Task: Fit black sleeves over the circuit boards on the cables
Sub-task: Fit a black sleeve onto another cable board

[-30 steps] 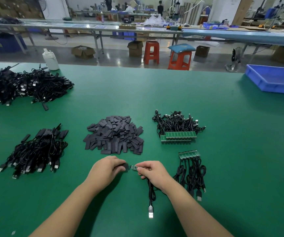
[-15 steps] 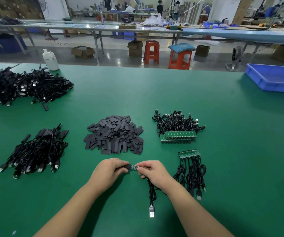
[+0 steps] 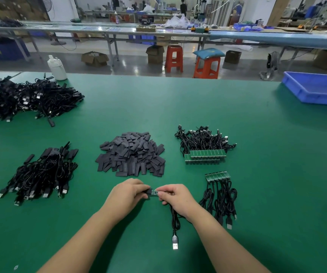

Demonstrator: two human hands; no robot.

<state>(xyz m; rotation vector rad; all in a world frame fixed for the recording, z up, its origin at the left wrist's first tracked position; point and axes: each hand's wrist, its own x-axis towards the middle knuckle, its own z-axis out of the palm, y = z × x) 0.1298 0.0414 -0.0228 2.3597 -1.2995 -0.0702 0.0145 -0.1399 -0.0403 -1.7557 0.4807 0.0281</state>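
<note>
My left hand (image 3: 127,196) pinches a black sleeve (image 3: 146,192) whose mouth sits over the left end of a small green circuit board (image 3: 154,192). My right hand (image 3: 175,198) grips the board's right end where its black cable (image 3: 174,223) leaves; the cable hangs toward me and ends in a USB plug (image 3: 175,244). Only a short part of the board shows between my fingertips. A heap of loose black sleeves (image 3: 133,154) lies just beyond my hands.
Bare-board cables lie right of my hand in a small row (image 3: 220,192) and in a bigger bundle (image 3: 204,146) behind it. Sleeved cables (image 3: 40,174) pile at left, a large black cable heap (image 3: 20,99) at far left. A white bottle (image 3: 57,67) and blue tray (image 3: 316,89) stand at the back.
My left hand has pushed the sleeve rightward onto the board; less of the green board shows between my hands than a second ago. My right hand has stayed in place.
</note>
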